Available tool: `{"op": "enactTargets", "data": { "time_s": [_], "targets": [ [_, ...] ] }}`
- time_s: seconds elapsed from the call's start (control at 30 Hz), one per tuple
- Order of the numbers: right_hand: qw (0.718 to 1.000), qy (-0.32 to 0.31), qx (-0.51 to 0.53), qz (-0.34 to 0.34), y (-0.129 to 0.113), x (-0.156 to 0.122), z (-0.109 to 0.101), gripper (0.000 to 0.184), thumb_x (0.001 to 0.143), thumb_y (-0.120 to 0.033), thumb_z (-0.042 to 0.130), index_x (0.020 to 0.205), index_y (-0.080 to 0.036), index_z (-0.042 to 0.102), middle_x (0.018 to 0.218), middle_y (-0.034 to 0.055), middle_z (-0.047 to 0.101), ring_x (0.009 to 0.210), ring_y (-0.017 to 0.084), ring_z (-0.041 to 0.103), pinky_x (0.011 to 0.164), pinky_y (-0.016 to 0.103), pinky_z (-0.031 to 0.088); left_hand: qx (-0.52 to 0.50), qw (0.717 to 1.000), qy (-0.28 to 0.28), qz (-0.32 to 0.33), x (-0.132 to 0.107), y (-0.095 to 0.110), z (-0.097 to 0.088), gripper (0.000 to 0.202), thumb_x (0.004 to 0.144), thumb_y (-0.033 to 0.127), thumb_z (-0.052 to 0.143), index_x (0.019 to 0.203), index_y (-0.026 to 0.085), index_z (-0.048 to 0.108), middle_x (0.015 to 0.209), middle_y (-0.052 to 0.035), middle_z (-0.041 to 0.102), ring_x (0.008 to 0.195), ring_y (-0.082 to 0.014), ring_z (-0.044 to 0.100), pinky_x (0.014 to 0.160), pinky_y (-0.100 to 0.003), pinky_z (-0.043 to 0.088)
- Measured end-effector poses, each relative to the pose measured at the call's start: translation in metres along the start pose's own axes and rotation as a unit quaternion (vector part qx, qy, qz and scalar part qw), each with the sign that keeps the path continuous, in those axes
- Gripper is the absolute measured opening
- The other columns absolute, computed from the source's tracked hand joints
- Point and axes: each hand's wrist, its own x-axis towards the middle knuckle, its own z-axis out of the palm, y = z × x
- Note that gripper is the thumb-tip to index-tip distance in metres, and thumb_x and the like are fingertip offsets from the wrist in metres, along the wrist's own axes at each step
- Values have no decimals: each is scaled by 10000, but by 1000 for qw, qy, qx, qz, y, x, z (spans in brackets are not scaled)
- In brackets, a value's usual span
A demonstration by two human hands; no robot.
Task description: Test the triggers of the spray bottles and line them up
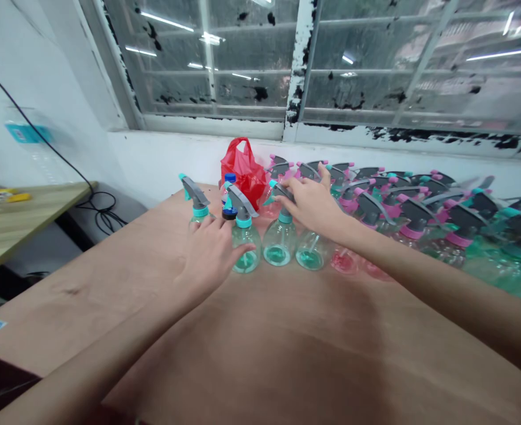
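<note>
Several clear spray bottles with grey trigger heads stand upright on the wooden table. My left hand (211, 248) is beside the leftmost teal-collared spray bottle (199, 211), covering its lower part. Its fingers are apart, and the thumb reaches across the front of a second teal-collared bottle (245, 260). My right hand (315, 203) is closed at the grey head of a third teal-collared bottle (279, 251), thumb low and one finger raised. That hand hides the top of the bottle (312, 257) to the right. The exact finger contact is partly hidden.
Rows of pink- and teal-collared spray bottles (413, 221) fill the table's right side. A red plastic bag (245, 174) and a blue-capped bottle (229, 178) stand behind, near the wall. A second table (25, 218) and a black cable (105, 215) lie left.
</note>
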Motion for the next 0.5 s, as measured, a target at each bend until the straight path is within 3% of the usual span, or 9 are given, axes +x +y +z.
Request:
{"op": "enactTargets", "data": {
  "time_s": [0.17,0.3,0.5],
  "targets": [
    [1000,10,18,10,-2,-8,-8,288,964,-329,479,1106,-141,645,954,96,744,944,287,666,1107,563,107,8,1000,-9,4,11,-3,2,368,916,494,613,1004,138,640,984,-145,706,1019,-381,581,837,-469,414],
    [999,11,42,10,-8,-17,-14,312,959,-360,499,1114,-139,654,856,76,750,932,269,667,1114,537,112,9,1000,-4,-1,15,-3,4,402,928,480,600,1107,121,629,964,-147,718,997,-383,593,830,-475,407],
    [996,6,78,-31,-19,-39,-33,271,963,-337,493,1072,-150,656,863,62,735,870,236,666,1117,517,134,-20,999,30,-18,7,-7,10,414,886,466,662,1154,153,621,980,-113,709,1003,-372,593,838,-462,432]
  ]
}}
